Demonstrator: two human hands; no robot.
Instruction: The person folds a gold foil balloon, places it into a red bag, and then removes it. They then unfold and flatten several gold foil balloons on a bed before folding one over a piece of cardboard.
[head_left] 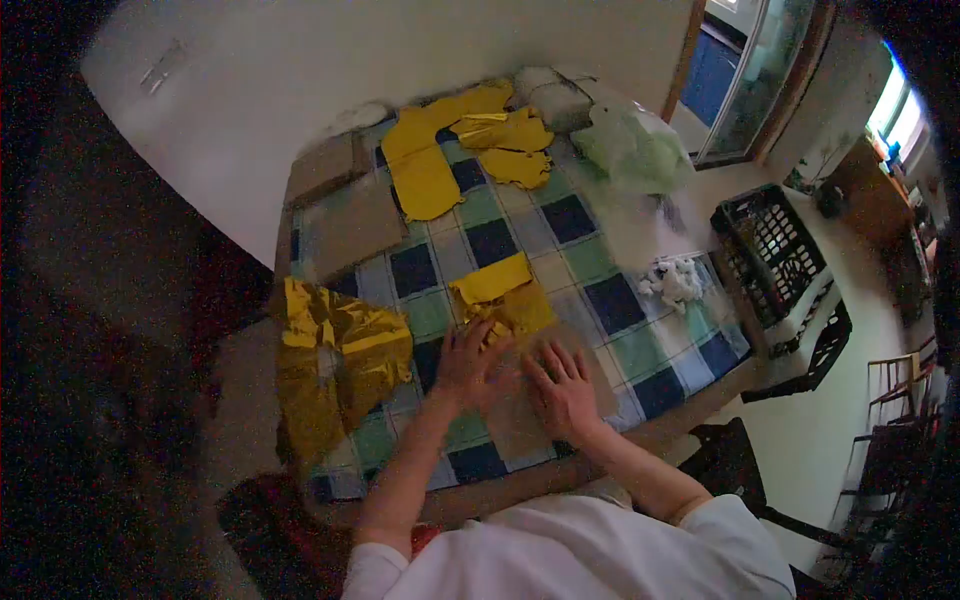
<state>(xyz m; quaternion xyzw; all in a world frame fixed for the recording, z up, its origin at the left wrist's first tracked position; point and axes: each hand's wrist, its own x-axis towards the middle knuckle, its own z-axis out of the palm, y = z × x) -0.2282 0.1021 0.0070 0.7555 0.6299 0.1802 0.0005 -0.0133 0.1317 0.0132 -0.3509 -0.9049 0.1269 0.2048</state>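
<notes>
My left hand (468, 362) lies with fingers spread at the near edge of a folded yellow piece (505, 290). To its right, my right hand (564, 385) rests with its fingers apart on a flat brown sheet (518, 425). The yellow piece reaches partly over the checked cloth (490, 240) and meets the brown sheet near my fingertips. A crinkled, shiny gold sheet (345, 355) is at the left edge of the table. Nothing shows gripped in either hand.
Yellow cut pieces (420, 170) lie at the back, beside brown cardboard (350, 225). A pale green plastic bag (635, 150) sits at the back right, white scraps (675, 283) at the right. Black crates (768, 250) stand beyond the right edge.
</notes>
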